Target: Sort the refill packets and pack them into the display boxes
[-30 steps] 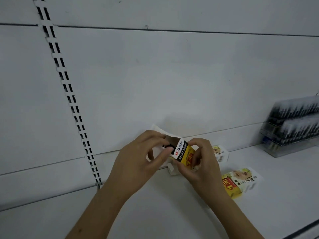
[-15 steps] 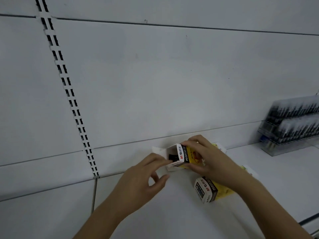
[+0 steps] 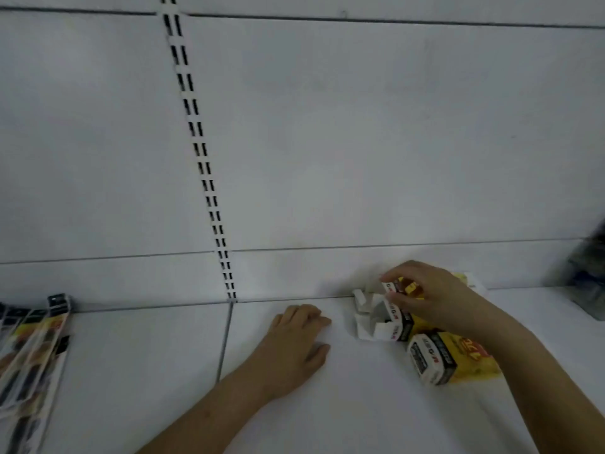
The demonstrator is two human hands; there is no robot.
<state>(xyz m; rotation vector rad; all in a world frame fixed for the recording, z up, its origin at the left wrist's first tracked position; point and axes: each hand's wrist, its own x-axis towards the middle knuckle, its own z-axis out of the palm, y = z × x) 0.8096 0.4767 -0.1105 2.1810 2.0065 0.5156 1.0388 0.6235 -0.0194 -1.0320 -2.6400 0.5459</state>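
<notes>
Far left, refill packets (image 3: 29,348) lie fanned on the white shelf (image 3: 327,414). Your left hand (image 3: 294,342) rests palm-down, fingers loosely relaxed, holding nothing. Right of it, your right hand (image 3: 425,293) pinches a small yellow box (image 3: 404,286) above the open display box (image 3: 376,319); a closed box (image 3: 438,358) lies nearer you.

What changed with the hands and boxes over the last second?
The left hand let go of the open box and now rests flat on the shelf. The right hand carried the box down to the shelf, still gripping it. The closed box stays lying alongside.
</notes>
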